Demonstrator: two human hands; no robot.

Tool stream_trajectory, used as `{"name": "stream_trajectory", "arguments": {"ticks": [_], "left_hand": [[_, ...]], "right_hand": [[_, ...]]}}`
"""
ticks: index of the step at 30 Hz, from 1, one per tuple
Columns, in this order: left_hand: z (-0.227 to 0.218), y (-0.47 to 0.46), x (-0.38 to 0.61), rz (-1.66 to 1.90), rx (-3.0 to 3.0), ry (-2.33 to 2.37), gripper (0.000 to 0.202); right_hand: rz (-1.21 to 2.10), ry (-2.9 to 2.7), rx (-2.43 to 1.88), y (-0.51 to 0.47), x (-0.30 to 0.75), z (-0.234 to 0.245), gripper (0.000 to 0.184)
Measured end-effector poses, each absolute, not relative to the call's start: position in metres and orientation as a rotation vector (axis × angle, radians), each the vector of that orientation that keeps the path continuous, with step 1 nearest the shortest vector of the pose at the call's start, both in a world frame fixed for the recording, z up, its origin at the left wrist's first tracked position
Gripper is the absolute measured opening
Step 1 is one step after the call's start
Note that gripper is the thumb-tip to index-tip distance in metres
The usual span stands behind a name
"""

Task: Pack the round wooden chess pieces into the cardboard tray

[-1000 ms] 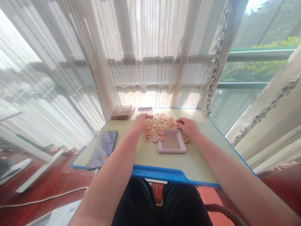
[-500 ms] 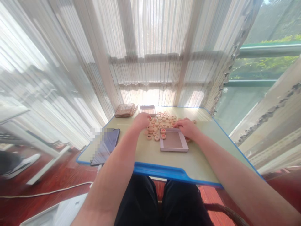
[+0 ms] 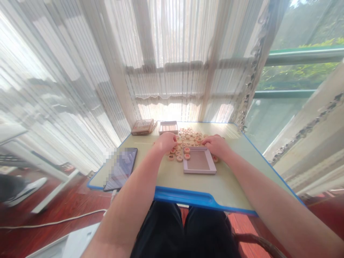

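Both forearms stretched forward over bench (image 3: 188, 182); left hand (image 3: 166, 142) palm down just beyond left far corner of grey tray (image 3: 199, 162), fingers curled narrow over wooden discs (image 3: 189, 137); cannot tell if disc held. Right hand (image 3: 217, 146) palm down at tray's right far corner, fingers bent, tips hidden; grip cannot tell. Discs heaped beyond tray, few beside its left edge; phone (image 3: 122, 167) well left of tray.

Round wooden chess pieces (image 3: 188, 137) — flat, scattered beyond the shallow grey tray (image 3: 200, 171).
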State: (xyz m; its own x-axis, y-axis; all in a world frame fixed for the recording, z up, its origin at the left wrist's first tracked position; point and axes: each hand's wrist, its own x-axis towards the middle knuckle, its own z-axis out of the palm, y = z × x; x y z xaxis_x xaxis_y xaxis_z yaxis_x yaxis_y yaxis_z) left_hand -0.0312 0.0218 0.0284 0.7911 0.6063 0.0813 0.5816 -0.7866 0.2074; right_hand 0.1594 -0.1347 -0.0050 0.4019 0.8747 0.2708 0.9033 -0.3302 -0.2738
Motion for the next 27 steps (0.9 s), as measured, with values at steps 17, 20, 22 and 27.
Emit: {"name": "stream_trajectory", "arguments": {"ticks": [17,20,22,27], "left_hand": [[0.015,0.0,-0.018,0.471,2.818,0.779,0.03],[0.014,0.001,-0.017,0.433,2.798,0.759,0.028],[0.014,0.003,-0.017,0.447,2.742,0.761,0.028],[0.013,0.01,-0.016,0.506,2.601,0.781,0.035]], "right_hand": [[-0.195,-1.425,-2.479,-0.139,0.152,0.003,0.028],[-0.186,-1.411,-2.489,-0.139,0.152,0.004,0.026],[-0.173,-1.398,-2.492,-0.139,0.153,0.004,0.026],[-0.13,-1.338,-2.481,-0.14,0.154,0.005,0.022]]}}
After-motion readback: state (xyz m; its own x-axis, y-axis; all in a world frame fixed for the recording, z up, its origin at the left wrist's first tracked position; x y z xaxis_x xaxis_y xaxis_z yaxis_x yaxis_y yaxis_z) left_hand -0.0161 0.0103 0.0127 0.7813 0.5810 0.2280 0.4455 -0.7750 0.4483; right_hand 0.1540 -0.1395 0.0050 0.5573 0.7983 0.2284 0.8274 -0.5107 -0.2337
